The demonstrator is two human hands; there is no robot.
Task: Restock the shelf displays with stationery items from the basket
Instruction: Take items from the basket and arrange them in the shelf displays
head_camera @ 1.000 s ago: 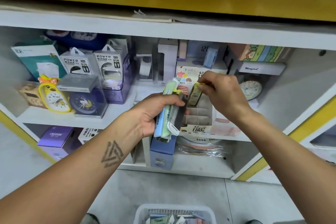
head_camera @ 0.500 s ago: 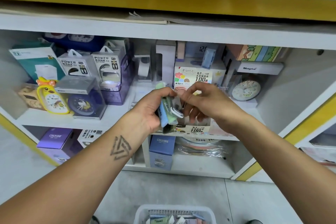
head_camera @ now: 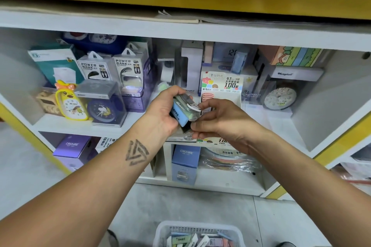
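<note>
My left hand [head_camera: 163, 113] grips a bundle of small stationery cases [head_camera: 180, 111], blue, green and white, in front of the middle shelf. My right hand [head_camera: 219, 124] meets it from the right; its thumb and fingertips pinch the near end of one case in the bundle. Right behind both hands stands the open cardboard display box [head_camera: 220, 84] with a "0.7 HB 100" header card; most of its compartments are hidden by my hands. The white basket [head_camera: 163, 228] sits on the floor at the bottom edge and holds several more cases.
The white shelf [head_camera: 80, 126] carries power bank boxes [head_camera: 128, 66], a yellow clock [head_camera: 70, 104] and a boxed blue clock [head_camera: 104, 110] on the left, and a round clock [head_camera: 280, 96] on the right. Below stands a blue box [head_camera: 185, 158].
My right hand left the display box, where it held a yellow case, and came back to the bundle. My left hand tilted the bundle and moved it slightly up and to the right.
</note>
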